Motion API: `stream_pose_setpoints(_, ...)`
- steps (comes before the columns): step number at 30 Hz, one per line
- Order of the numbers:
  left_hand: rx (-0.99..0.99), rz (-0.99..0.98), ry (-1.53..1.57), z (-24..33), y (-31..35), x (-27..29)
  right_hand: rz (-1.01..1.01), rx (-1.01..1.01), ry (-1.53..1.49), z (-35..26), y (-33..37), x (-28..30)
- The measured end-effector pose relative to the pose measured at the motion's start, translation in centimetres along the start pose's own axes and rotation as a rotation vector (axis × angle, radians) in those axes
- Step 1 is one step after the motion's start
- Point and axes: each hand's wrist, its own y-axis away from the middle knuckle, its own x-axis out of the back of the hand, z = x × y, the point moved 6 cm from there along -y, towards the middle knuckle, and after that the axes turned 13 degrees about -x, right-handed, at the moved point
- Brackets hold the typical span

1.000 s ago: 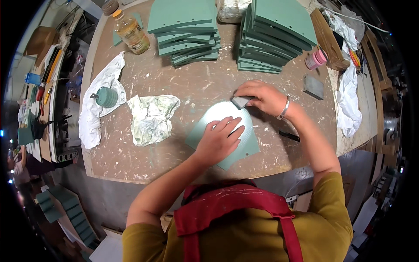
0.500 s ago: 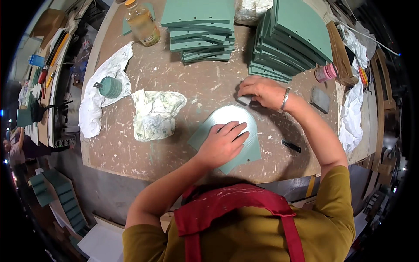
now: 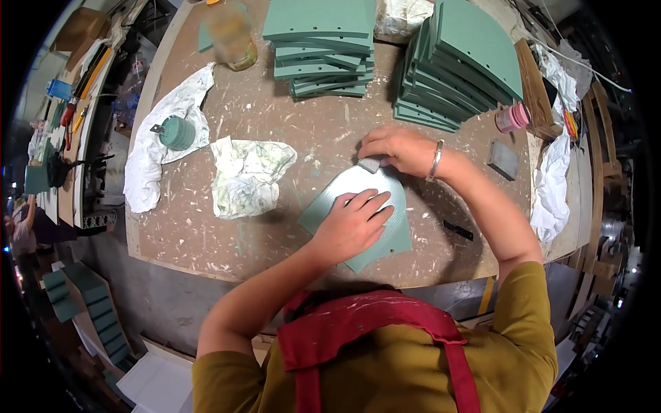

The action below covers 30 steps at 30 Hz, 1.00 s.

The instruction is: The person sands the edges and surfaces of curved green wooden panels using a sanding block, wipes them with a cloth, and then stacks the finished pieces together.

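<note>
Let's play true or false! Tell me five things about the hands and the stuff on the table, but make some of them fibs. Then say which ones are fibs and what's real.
1. The left hand rests on the green panel. True.
2. The right hand is holding a paintbrush. False: the right hand holds a small grey block at the panel's rounded edge.
3. Two stacks of green pieces stand at the far side of the table. True.
4. The silver bracelet is on the left arm. False: the silver bracelet is on the right arm.
5. A crumpled, stained cloth lies to the left of the panel. True.
</note>
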Motion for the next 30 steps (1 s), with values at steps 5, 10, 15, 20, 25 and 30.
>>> stream_pose_setpoints(5,-0.005,0.016,-0.014,0.0,0.1,0.0,0.023,0.020,0.091,-0.6,0.0,0.1)
stream_pose_setpoints(10,-0.019,0.023,-0.027,0.1,0.2,-0.1,-0.052,-0.078,-0.022,0.0,-0.1,-0.4)
stream_pose_setpoints(15,-0.014,0.010,-0.029,0.0,0.2,-0.1,0.061,-0.018,0.078,-0.9,0.2,0.5)
stream_pose_setpoints(20,-0.017,-0.010,-0.019,0.1,0.1,0.0,-0.004,-0.127,0.006,0.8,0.9,0.3)
stream_pose_setpoints(25,-0.010,-0.016,-0.024,0.1,0.1,-0.1,0.056,-0.092,-0.031,0.0,1.7,0.4)
stream_pose_setpoints(30,-0.012,-0.008,-0.015,0.1,0.2,-0.2,0.050,-0.137,-0.142,1.6,3.5,-0.5)
